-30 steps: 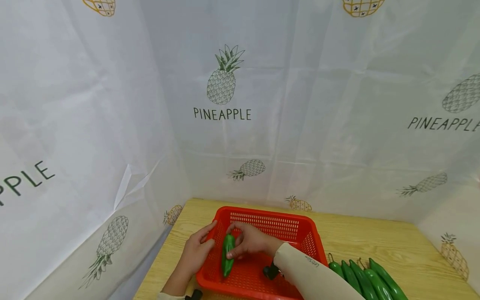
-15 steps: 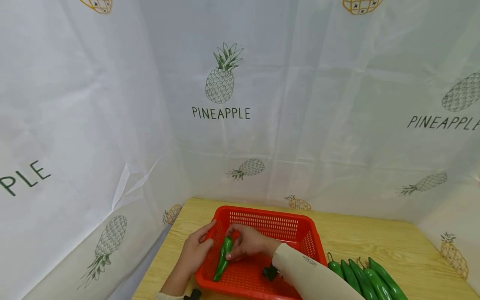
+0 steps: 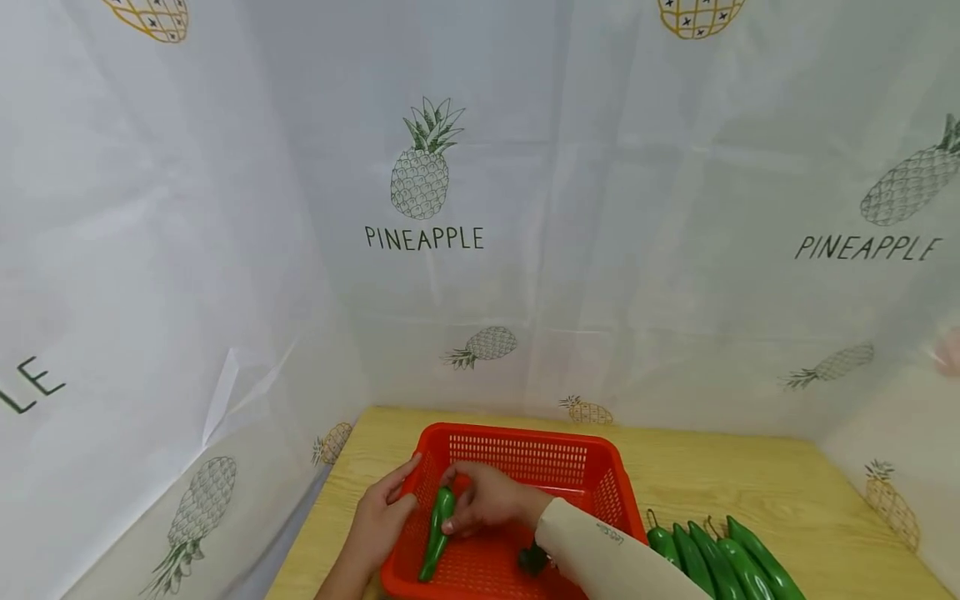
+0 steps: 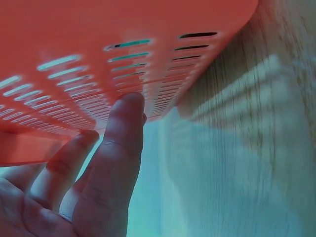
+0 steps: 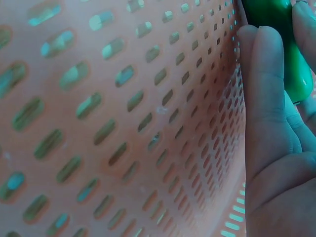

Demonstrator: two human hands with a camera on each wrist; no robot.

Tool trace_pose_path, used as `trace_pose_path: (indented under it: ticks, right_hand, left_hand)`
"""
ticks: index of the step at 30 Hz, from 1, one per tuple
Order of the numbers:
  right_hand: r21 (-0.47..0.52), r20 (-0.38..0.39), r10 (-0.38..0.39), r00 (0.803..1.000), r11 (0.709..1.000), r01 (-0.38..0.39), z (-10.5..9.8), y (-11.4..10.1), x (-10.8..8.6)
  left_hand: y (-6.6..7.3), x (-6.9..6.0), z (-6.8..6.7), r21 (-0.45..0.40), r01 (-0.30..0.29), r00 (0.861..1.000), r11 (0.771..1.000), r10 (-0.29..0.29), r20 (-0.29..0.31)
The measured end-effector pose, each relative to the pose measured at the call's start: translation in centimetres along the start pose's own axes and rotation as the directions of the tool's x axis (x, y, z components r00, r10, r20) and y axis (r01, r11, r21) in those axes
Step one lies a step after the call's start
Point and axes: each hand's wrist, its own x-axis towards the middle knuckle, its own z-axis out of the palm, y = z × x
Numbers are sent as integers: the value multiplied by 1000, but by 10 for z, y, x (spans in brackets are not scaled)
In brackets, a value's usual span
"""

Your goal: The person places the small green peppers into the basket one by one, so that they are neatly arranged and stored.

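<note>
Pinches pepper (image 3: 435, 542) front-to-back in bent right fingers (image 5: 266, 79), thin end toward basket's (image 3: 517, 433) near edge; touches basket with nearly straight left fingers (image 4: 117, 148).

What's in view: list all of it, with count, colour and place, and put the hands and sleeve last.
Held pepper: one, green, inside the basket near its left wall
Basket: one, red, slotted, on the table
Loose peppers: five visible, green, side by side on the table right of the basket
Table: one, pale yellow wood grain, under the basket
Backdrop cloth: count unclear, white with green and yellow pineapple prints, behind and left
Pink blur: one, pink, right edge; cannot tell what
Dark object: one, black, beside the sleeve's cuff, partly hidden
Left hand: one, at the basket's left side
Right hand: one, pinching the held pepper
Sleeve: one, cream, on the right arm
</note>
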Motion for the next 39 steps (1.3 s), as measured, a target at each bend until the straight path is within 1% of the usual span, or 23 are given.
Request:
trace_pose_path:
  ticks: [6, 9, 12, 14, 16, 18, 22, 26, 28, 30, 33, 36, 39]
  right_hand:
    - [23, 10, 28, 1000, 999, -29, 9, 8, -4]
    - [29, 3, 28, 1000, 999, -28, 12, 8, -7]
    - [14, -5, 27, 1000, 1000, -27, 14, 9, -9]
    - [22, 3, 33, 999, 999, -33, 15, 11, -11]
    - [17, 3, 41, 999, 999, -41, 14, 12, -12]
    - [17, -7, 42, 999, 999, -42, 12, 10, -12]
    - [20, -15, 25, 1000, 999, -25, 8, 1, -8]
    - [2, 6, 14, 1000, 1000, -14, 11, -3, -3]
    - [-24, -5, 11, 1000, 1000, -11, 11, -4, -1]
    - [-50, -22, 8, 1000, 999, -9, 10, -5, 1]
    - [-83, -44, 10, 999, 996, -14, 7, -3, 0]
    - [-91, -37, 14, 999, 996, -17, 3, -4, 1]
    - [-94, -27, 17, 1000, 995, -20, 2, -3, 3]
  left_hand:
    - [-3, -11, 0, -22, 49, 999, 999, -49, 9]
    - [-5, -14, 1, -36, 53, 999, 998, -53, 13]
    - [-8, -15, 1, -41, 54, 998, 998, -53, 18]
    - [-10, -16, 2, -43, 58, 998, 997, -57, 29]
    - [-10, -15, 4, -41, 53, 998, 998, -52, 32]
    - [-9, -12, 6, -34, 33, 999, 999, -32, 30]
    - [-2, -6, 4, -4, 7, 1000, 1000, -7, 5]
    - [3, -7, -3, 25, 23, 1000, 999, -23, -18]
    - [5, -6, -4, 35, 19, 999, 999, -18, -29]
    - [6, -4, -4, 34, 9, 999, 999, -8, -36]
    - [4, -1, 0, 3, -1, 1000, 1000, 1, -31]
    - [6, 0, 2, -15, 3, 1000, 1000, -4, -25]
    - [7, -1, 1, -11, 7, 1000, 1000, -8, -30]
